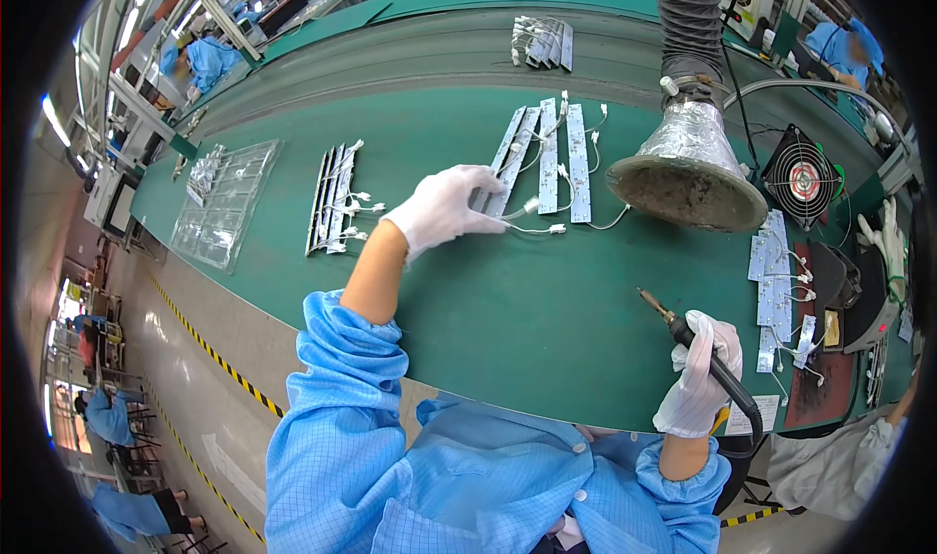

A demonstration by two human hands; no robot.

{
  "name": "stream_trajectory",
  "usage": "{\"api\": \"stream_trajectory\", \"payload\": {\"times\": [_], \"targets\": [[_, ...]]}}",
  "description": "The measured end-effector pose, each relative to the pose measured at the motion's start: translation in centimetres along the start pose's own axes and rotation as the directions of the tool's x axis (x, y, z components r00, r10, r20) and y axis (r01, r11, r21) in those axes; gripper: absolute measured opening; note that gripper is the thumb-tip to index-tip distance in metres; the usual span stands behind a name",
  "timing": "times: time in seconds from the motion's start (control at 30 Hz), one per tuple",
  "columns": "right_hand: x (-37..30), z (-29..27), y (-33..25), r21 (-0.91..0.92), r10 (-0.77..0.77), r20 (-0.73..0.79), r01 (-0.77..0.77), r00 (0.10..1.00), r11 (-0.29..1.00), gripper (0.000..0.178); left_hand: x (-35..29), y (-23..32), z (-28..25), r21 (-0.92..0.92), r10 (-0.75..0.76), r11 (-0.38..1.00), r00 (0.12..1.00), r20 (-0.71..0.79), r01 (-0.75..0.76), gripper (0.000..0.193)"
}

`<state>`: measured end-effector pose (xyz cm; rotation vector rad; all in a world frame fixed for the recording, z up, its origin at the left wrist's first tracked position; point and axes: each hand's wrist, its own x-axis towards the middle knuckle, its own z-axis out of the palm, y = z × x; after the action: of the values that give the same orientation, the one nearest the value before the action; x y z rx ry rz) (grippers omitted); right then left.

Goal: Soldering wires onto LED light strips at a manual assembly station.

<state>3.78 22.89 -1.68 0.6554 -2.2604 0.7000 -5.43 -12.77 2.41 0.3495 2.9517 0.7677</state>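
My left hand (447,209), in a white glove, reaches over the green bench. Its thumb and fingers curl round the lower ends of two slim LED strips (518,154) lying side by side at a slant. Two more LED strips (549,159) lie just to their right, with white wires and connectors (557,229) trailing off. My gloved right hand (701,373) grips a soldering iron (708,357) by its black handle near the bench's front edge. The iron's tip points up and left, apart from any strip.
A fume extraction hood (688,168) hangs at the right. Beyond it stand a round black fan (803,179) and a pile of LED boards (774,286). Bundled strips (334,198) and a clear plastic tray (226,207) lie left; another bundle (543,43) lies far back.
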Motion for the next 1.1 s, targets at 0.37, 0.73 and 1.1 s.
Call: {"api": "stream_trajectory", "payload": {"times": [0.37,0.73,1.1], "targets": [[0.5,0.0,-0.2,-0.029,-0.086,-0.043,0.085,0.995,0.996,0.036,0.2,0.4,1.9,0.068,0.043,0.997,0.967,-0.252,-0.026,0.031],[0.7,0.1,0.3,-0.037,-0.132,-0.062,0.130,0.989,0.991,0.030,2.4,1.9,5.5,0.197,0.073,0.980,0.898,-0.434,0.016,0.024],[0.8,0.0,0.2,-0.075,-0.163,-0.089,0.156,0.983,0.985,0.041,3.0,4.9,5.2,0.416,0.195,0.909,0.913,-0.357,-0.031,0.035]]}}
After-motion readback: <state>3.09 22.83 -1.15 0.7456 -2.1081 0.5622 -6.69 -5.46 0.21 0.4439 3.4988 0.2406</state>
